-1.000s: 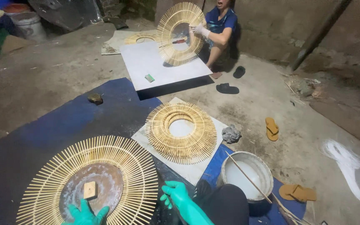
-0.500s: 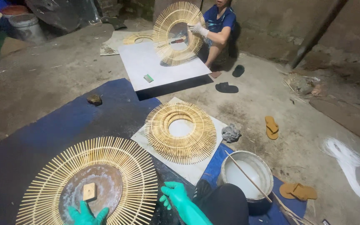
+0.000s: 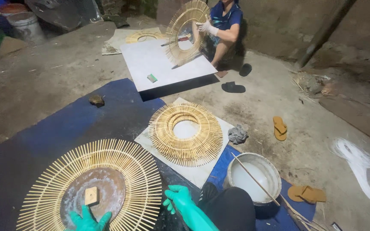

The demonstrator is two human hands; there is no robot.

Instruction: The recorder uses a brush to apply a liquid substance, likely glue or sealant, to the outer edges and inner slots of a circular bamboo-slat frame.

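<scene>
Blue mat (image 3: 65,128) covers the floor; the sunburst frame (image 3: 93,188) lies flat on it at lower left, a small wood block (image 3: 91,196) on its round centre disc.

Left hand (image 3: 88,220), green-gloved, rests spread and open on the frame's near rim, gripping nothing. Right hand (image 3: 177,200), also gloved, sits just beside the rim, fingers loosely curled, empty.

Risk: leaning on the rim could snap or splay the thin sticks.

Orientation: frame is circular, no long axis; sticks radiate outward, face up.
</scene>
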